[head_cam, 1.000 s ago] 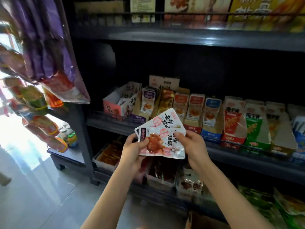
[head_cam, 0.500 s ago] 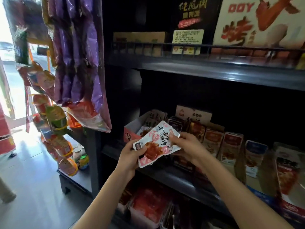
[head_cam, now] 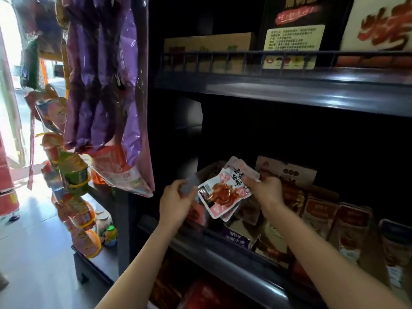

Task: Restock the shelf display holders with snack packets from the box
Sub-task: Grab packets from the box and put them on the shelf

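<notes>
While left hand [head_cam: 176,200] holds, right hand [head_cam: 266,190] pinches packets [head_cam: 225,194].

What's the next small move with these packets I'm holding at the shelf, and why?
Probably lower the snack packets into the open display box just behind them. The right hand pinches their top edge, the left hand holds their left end, and they hang tilted in front of that box, not yet inside.

Dim shelving — doorway glare left, motion blur
</notes>
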The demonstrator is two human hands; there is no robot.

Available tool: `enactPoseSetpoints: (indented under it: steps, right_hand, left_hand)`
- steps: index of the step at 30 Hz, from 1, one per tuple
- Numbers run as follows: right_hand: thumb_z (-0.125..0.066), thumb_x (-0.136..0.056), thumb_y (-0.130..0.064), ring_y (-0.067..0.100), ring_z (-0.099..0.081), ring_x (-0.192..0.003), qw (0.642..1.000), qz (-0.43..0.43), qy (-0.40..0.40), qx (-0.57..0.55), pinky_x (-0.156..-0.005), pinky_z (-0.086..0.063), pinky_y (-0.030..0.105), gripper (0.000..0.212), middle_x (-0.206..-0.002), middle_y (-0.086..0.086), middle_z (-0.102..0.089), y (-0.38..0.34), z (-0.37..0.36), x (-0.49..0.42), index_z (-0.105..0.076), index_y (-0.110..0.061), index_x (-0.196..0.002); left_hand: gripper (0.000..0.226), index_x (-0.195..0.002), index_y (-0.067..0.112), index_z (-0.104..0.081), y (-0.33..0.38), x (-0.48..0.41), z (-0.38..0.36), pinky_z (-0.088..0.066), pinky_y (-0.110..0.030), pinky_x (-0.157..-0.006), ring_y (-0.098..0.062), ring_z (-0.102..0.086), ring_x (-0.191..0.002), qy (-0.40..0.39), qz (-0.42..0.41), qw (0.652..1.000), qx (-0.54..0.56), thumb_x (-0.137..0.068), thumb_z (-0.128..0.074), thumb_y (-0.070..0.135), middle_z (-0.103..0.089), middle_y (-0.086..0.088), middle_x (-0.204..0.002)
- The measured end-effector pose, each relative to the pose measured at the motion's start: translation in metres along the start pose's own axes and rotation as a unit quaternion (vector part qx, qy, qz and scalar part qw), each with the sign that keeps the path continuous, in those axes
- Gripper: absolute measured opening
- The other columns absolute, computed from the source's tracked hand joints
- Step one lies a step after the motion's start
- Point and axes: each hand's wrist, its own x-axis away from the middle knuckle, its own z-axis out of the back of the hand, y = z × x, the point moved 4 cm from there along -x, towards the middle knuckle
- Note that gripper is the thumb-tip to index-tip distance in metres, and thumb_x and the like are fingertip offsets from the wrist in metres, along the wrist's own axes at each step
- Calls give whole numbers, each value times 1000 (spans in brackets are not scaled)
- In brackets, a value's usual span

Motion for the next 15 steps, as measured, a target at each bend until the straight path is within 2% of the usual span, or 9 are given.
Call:
enactPoseSetpoints:
  steps: [3, 6, 8, 11, 13, 15]
  right_hand:
    - [-72, -83, -10, 25, -59, -90, 999, -9, 30, -27, -86, -49, 40, 13, -89, 10, -63, 1, -6, -15, -59, -11, -81]
    - [-70, -83, -5, 19, -56, -80, 997, 11, 52, -64, -71, -46, 31, 19, -80, 2, -60, 3, -12, -27, -58, -17, -75]
    - [-70, -83, -4, 13, -53, -71, 995, 14, 57, -79, -60, -45, 25, 19, -80, 2, -59, 4, -16, -33, -59, -19, -77]
    - [-65, -86, -1, 11, -47, -63, 994, -2, 53, -91, -44, -39, 12, 16, -72, 0, -54, 7, -21, -41, -58, -13, -78]
    - [-60, -88, 2, 12, -48, -63, 996, 23, 56, -70, -41, -37, 7, 23, -69, -1, -51, 5, -21, -46, -55, -14, -73]
    - [-63, -88, -3, 13, -52, -68, 996, 63, 46, 35, -47, -40, 5, 9, -71, -2, -54, 2, -22, -45, -61, -9, -82]
  left_hand:
    - [58, -143, 13, -36, -3, -26, -5, -38, -40, -104, -32, -45, -126, -16, 1, 998, -66, -92, -56, 29, -42, -16, -140]
    - [65, -150, 16, -21, -17, -40, -14, -39, -43, -105, -32, -44, -129, -67, 62, 996, -9, -94, -53, 22, -37, -14, -148]
    - [67, -150, 16, -21, -22, -41, -17, -44, -43, -100, -31, -50, -122, -83, 83, 992, 35, -92, -54, 12, -40, -14, -146]
    - [66, -147, 13, -28, -22, -30, -18, -48, -38, -92, -27, -52, -115, -91, 65, 992, 53, -89, -57, 7, -42, -14, -141]
    - [64, -145, 14, -33, -22, -21, -17, -47, -27, -78, -20, -51, -107, -91, 46, 993, 52, -87, -59, 7, -42, -11, -138]
    - [63, -144, 15, -33, -23, -12, -18, -44, -20, -69, -16, -51, -103, -90, 37, 994, 55, -87, -60, 8, -42, -8, -136]
